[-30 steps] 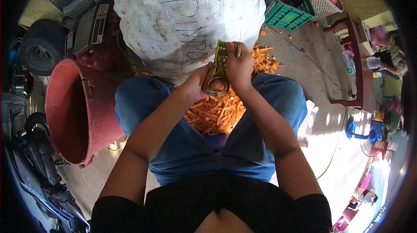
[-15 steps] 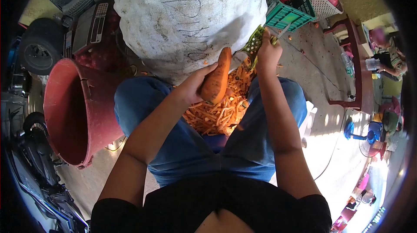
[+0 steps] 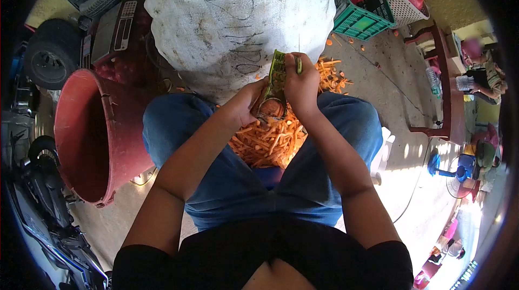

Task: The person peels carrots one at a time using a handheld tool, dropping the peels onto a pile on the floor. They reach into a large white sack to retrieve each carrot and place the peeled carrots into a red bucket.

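My left hand (image 3: 246, 105) is wrapped round a large carrot (image 3: 272, 108), whose thick end points toward me. My right hand (image 3: 303, 82) grips a green grater-like tool (image 3: 277, 71) by its handle, and the tool lies over the carrot, hiding most of it. Below both hands, between my knees, is a heap of orange carrot shreds (image 3: 268, 147). More carrot pieces (image 3: 331, 76) lie beyond my right knee.
A big white sack (image 3: 238, 25) stands in front. At the left are a red tub (image 3: 102, 133), a scale (image 3: 113, 33) and a tyre (image 3: 51, 55). A green crate (image 3: 365, 20) stands front right. A person (image 3: 489, 76) is far right.
My right hand has brought the green tool left and down onto the carrot. The carrot is now lower and mostly covered, and the pieces beyond my right knee have come into view.
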A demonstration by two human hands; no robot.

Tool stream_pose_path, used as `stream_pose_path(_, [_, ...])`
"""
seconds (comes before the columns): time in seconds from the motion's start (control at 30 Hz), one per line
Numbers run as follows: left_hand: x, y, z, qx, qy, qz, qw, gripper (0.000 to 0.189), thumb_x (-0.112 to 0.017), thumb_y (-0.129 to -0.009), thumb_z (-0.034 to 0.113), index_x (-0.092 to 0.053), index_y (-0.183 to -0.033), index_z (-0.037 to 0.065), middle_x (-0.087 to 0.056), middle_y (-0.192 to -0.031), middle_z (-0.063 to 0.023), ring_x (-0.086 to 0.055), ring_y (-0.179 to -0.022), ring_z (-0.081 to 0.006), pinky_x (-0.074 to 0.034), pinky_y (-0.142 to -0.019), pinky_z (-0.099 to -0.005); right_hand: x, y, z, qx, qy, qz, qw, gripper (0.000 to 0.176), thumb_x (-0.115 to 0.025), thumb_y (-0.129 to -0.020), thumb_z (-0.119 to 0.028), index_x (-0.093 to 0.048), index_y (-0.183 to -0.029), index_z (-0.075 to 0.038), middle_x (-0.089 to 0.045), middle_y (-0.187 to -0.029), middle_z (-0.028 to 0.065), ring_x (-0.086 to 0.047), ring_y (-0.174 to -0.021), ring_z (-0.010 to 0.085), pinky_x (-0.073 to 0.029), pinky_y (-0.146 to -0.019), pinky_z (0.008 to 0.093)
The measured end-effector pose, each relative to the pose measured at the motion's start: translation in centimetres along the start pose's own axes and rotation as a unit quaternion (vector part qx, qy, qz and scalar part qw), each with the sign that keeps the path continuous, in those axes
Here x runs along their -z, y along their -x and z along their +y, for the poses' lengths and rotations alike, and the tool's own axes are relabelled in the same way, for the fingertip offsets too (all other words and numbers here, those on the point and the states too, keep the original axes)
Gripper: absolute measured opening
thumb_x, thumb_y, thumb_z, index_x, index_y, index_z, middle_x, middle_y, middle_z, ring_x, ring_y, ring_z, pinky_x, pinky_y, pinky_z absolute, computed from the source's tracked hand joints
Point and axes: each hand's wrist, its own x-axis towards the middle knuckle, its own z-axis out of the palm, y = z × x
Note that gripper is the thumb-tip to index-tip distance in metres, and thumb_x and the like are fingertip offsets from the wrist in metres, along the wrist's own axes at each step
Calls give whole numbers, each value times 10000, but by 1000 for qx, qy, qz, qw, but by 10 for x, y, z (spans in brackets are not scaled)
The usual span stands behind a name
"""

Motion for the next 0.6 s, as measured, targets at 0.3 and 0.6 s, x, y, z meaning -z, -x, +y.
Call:
stream_pose_path(0.3, [-9, 12, -11, 47, -175, -16, 983, 366, -300, -867, 288, -460, -973, -23, -565, -781, -120, -579, -650, -198, -496, -602, -310, 18, -65, 64, -125, 164, 124, 971, 317, -514, -762, -286, -564, -715, 24, -562, -621, 187, -560, -564, 311, -431, -521, 375])
stream_pose_path(0.6, [-6, 11, 5, 60, -58, -53, 995, 415, -334, -845, 373, -418, -1044, 19, -539, -836, -140, -565, -742, -235, -490, -621, -419, 29, -50, 54, -137, -72, 102, 983, 235, -495, -795, -194, -563, -810, 30, -511, -578, 52, -428, -523, 110, -357, -484, 263])
